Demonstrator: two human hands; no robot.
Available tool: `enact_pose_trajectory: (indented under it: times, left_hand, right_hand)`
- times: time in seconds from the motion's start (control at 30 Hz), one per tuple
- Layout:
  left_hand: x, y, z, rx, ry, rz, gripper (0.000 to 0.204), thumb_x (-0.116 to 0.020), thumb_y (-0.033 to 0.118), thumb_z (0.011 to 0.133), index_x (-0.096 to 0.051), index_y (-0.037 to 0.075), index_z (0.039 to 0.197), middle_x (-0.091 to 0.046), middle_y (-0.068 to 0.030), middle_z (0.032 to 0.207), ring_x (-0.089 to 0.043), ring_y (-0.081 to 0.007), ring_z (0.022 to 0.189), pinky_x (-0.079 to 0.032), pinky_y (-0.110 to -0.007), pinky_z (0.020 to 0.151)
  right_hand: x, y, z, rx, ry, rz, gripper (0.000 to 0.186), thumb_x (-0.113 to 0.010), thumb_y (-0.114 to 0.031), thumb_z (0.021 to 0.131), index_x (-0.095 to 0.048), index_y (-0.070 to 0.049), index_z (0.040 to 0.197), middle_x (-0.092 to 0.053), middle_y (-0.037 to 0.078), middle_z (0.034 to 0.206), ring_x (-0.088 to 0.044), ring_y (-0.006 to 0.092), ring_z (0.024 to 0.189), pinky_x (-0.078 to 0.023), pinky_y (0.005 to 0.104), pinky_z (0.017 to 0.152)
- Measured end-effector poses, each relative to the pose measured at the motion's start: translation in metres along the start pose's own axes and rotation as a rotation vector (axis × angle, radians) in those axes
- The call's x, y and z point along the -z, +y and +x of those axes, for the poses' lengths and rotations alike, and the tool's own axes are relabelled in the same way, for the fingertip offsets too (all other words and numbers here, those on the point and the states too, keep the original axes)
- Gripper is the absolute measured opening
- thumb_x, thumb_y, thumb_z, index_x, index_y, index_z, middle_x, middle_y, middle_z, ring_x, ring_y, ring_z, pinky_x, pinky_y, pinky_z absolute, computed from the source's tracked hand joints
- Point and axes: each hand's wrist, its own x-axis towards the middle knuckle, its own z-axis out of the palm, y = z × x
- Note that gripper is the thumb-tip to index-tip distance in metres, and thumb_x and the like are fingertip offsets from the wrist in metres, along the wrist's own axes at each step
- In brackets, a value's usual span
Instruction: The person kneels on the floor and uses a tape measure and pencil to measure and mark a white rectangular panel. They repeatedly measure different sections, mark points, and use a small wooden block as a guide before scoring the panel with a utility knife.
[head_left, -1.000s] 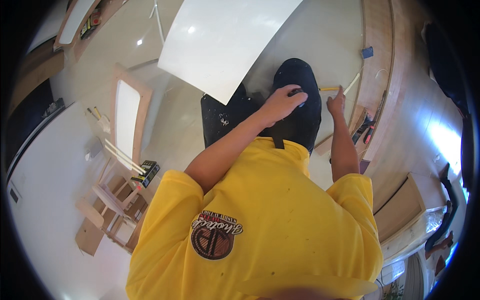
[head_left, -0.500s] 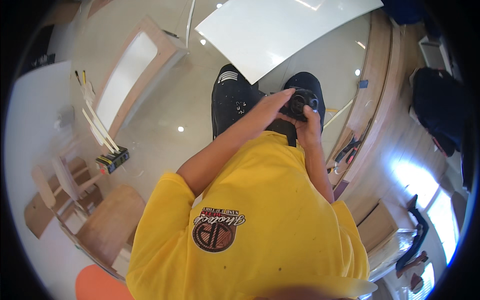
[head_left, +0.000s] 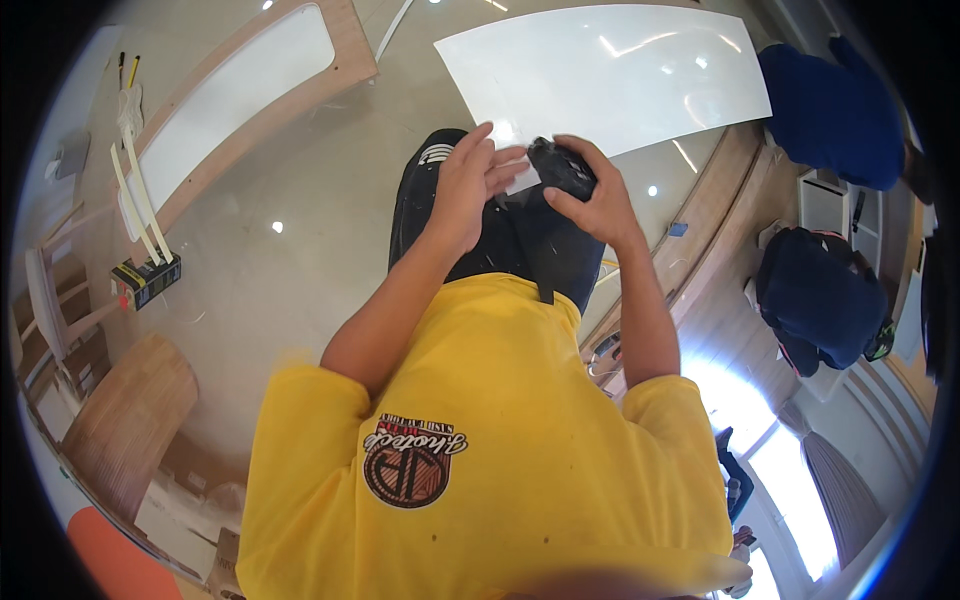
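The floor [head_left: 300, 270] is bordered at its right edge by a wooden strip [head_left: 722, 180]. A white sheet [head_left: 620, 75] extends beyond the knees; its right end overlaps the strip in view. A wood-framed white panel [head_left: 240, 100] is located left of the sheet, well apart from it. The left hand [head_left: 463, 195] is empty, fingers extended and spread. The right hand [head_left: 606, 205] grips the black device [head_left: 566, 172], thumb and fingers on opposite sides. The device is held over the lap, near the sheet's near-left portion, just beside the left fingertips; contact with them cannot be determined.
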Motion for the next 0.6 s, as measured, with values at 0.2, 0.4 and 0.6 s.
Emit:
enact_pose_trajectory:
  times: [0.2,0.4,0.6]
  left_hand:
    - [0.016,0.004,0.013,-0.044,0.007,-0.08,0.049,-0.069,0.021,0.104,-0.054,-0.006,0.143,-0.067,-0.0143,0.124,-0.069,-0.0226,0.107,-0.061,-0.038,0.093]
    - [0.034,-0.011,0.039,-0.09,-0.003,0.053,0.028,-0.073,0.021,0.102,-0.07,-0.001,0.119,-0.074,-0.0074,0.104,-0.071,-0.0178,0.098,-0.06,-0.032,0.083]
    - [0.048,-0.015,0.066,-0.098,0.408,0.085,0.028,-0.085,0.023,0.092,-0.077,-0.002,0.1,-0.075,-0.0064,0.092,-0.071,-0.0145,0.089,-0.057,-0.028,0.075]
  right_hand:
    - [-0.002,-0.014,0.059,0.235,-0.249,-0.21,0.07,-0.085,-0.03,0.073,-0.064,-0.006,0.135,-0.069,0.018,0.13,-0.067,0.0366,0.119,-0.053,0.0433,0.105]
    - [0.009,-0.002,0.076,0.251,-0.359,-0.159,0.066,-0.084,-0.03,0.073,-0.067,-0.01,0.134,-0.068,0.016,0.131,-0.064,0.0342,0.123,-0.051,0.0421,0.107]
    - [0.055,0.025,0.112,0.38,-0.215,-0.706,0.062,-0.082,-0.023,0.081,-0.066,-0.023,0.141,-0.062,0.016,0.138,-0.061,0.0373,0.127,-0.052,0.0444,0.11]
